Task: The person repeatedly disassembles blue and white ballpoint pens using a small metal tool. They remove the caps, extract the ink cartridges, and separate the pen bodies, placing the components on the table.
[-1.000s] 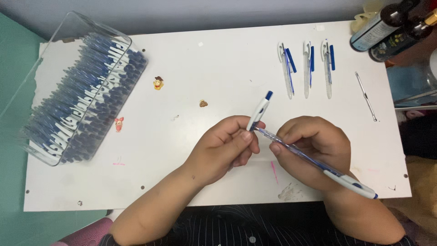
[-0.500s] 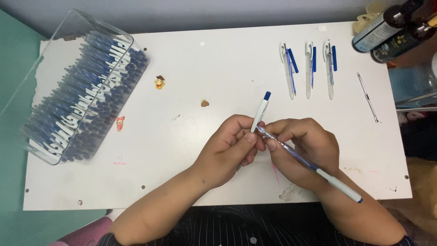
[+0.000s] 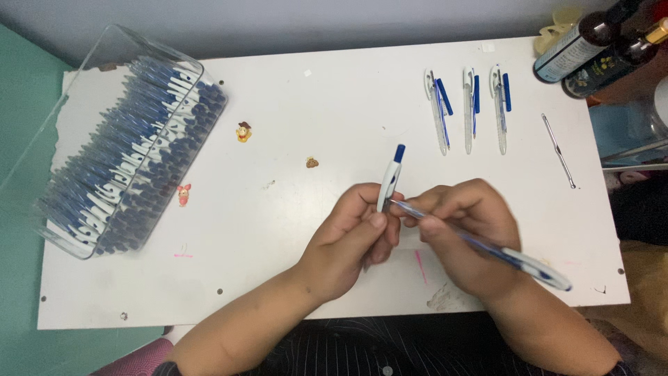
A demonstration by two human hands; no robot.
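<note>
My left hand [image 3: 355, 233] grips a white pen part with a blue push button [image 3: 391, 177], held nearly upright over the white table [image 3: 313, 104]. A clear blue-and-white pen barrel [image 3: 501, 254] lies in my right hand [image 3: 466, 233], its thin front end touching the white part near my left thumb. Its back end sticks out toward the lower right. Both hands meet at the table's front middle.
A clear plastic box [image 3: 118, 153] packed with several blue pens stands at the left. Three pens with blue parts beside them [image 3: 467, 108] lie at the back right, with a thin metal rod [image 3: 559, 151] further right. Dark bottles [image 3: 591, 49] stand at the far right corner. Small stickers [image 3: 243, 131] dot the table.
The barrel in my right hand has tilted slightly and its tip has moved closer into the white part. Both hands have stayed in about the same place.
</note>
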